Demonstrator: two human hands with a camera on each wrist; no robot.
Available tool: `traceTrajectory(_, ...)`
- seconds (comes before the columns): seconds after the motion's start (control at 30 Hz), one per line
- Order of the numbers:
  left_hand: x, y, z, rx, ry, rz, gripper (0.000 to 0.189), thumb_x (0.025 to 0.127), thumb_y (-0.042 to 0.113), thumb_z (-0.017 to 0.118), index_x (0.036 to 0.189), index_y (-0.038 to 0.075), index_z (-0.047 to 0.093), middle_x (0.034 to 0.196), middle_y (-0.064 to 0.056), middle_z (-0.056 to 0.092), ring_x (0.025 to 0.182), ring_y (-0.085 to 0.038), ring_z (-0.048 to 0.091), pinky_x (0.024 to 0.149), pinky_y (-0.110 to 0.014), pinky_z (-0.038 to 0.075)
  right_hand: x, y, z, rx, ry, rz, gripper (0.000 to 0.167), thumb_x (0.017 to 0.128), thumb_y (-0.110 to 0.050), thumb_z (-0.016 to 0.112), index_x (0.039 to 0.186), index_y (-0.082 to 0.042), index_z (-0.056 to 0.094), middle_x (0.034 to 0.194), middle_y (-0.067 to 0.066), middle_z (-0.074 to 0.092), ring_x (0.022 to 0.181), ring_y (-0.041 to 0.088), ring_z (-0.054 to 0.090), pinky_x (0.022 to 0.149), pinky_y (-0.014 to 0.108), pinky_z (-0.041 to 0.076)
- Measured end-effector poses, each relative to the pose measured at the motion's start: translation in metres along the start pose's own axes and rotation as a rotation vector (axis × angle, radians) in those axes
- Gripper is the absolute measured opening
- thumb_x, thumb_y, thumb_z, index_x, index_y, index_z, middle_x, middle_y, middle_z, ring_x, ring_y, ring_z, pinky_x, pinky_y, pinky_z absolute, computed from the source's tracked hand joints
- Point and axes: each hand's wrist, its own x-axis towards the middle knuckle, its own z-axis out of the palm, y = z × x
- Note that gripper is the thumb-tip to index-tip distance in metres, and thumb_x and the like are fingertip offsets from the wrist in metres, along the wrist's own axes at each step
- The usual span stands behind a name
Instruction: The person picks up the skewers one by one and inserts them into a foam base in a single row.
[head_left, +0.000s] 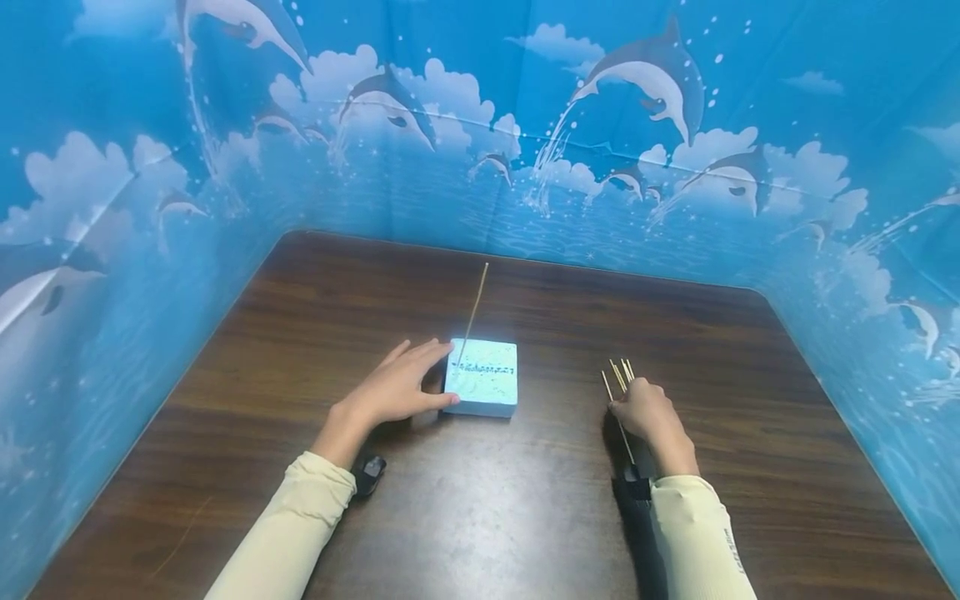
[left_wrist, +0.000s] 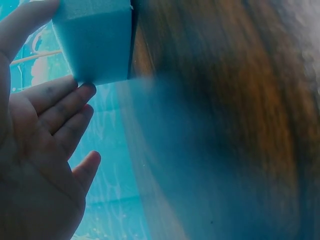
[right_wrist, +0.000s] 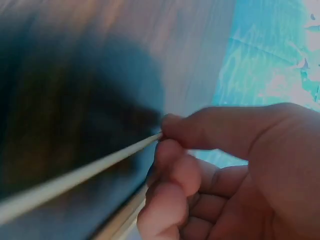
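The blue block (head_left: pixel 483 385) sits midway between the left and right edges of the table (head_left: pixel 420 533), a stick (head_left: pixel 474 312) leaning up from it. The left grip (head_left: pixel 397 387) touches the block with straight fingers. Nearer the right edge, the right grip (head_left: pixel 652 421) pinches thin sticks (head_left: pixel 618 376); only its wrist view shows curled fingertips (right_wrist: pixel 165 205).

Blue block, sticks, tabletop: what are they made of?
Blue block: probably rigid foam, matte; flat-coloured sides, mottled top, though painted material is possible.
Sticks: likely bamboo or wood, seemingly uncoated; thin, straight, pale tan.
Tabletop: wood or wood-look laminate, can't tell which; dark brown grain, semi-gloss from the bright reflection near the front.
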Motion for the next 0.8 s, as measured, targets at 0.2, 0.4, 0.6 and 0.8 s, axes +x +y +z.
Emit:
traceTrajectory(0.2, -0.001, 0.000, -0.003, -0.015, 0.001, 0.002, 0.088, 0.089, 0.055, 0.066, 0.155, 0.008, 0.031, 0.160, -0.012, 0.031, 0.150, -0.030, 0.022, 0.124, -0.053, 0.006, -0.007, -0.055, -0.023, 0.143, 0.207, -0.193, 0.024, 0.089, -0.016, 0.058, 0.065, -0.010, 0.056, 0.056, -0.001, 0.049, 0.050, 0.013, 0.040, 0.049, 0.028, 0.037)
traceTrajectory(0.4, -0.002, 0.002, -0.001, -0.026, -0.019, -0.002, 0.088, 0.090, 0.054, 0.065, 0.156, 0.009, 0.029, 0.161, -0.010, 0.029, 0.151, -0.029, 0.020, 0.124, -0.052, 0.006, -0.016, -0.126, -0.035, 0.328, 0.501, -0.508, 0.006, 0.086, -0.008, 0.063, 0.083, -0.002, 0.064, 0.073, 0.010, 0.067, 0.059, 0.018, 0.054, 0.053, 0.025, 0.044)
traceTrajectory(0.6, -0.002, 0.003, 0.001, -0.027, -0.020, -0.011, 0.087, 0.090, 0.055, 0.064, 0.156, 0.011, 0.029, 0.161, -0.010, 0.030, 0.151, -0.028, 0.020, 0.124, -0.051, 0.006, -0.013, -0.160, -0.021, 0.432, 0.581, -0.695, 0.005, 0.087, -0.001, 0.061, 0.083, 0.000, 0.063, 0.073, 0.010, 0.067, 0.062, 0.017, 0.059, 0.056, 0.025, 0.049)
traceTrajectory(0.8, -0.003, 0.002, 0.000, -0.033, -0.017, -0.018, 0.087, 0.090, 0.055, 0.065, 0.156, 0.010, 0.030, 0.161, -0.009, 0.030, 0.151, -0.027, 0.020, 0.124, -0.050, 0.006, -0.010, -0.172, -0.012, 0.442, 0.576, -0.726, 0.005, 0.090, -0.002, 0.062, 0.086, 0.000, 0.064, 0.075, 0.010, 0.067, 0.063, 0.017, 0.060, 0.055, 0.025, 0.049)
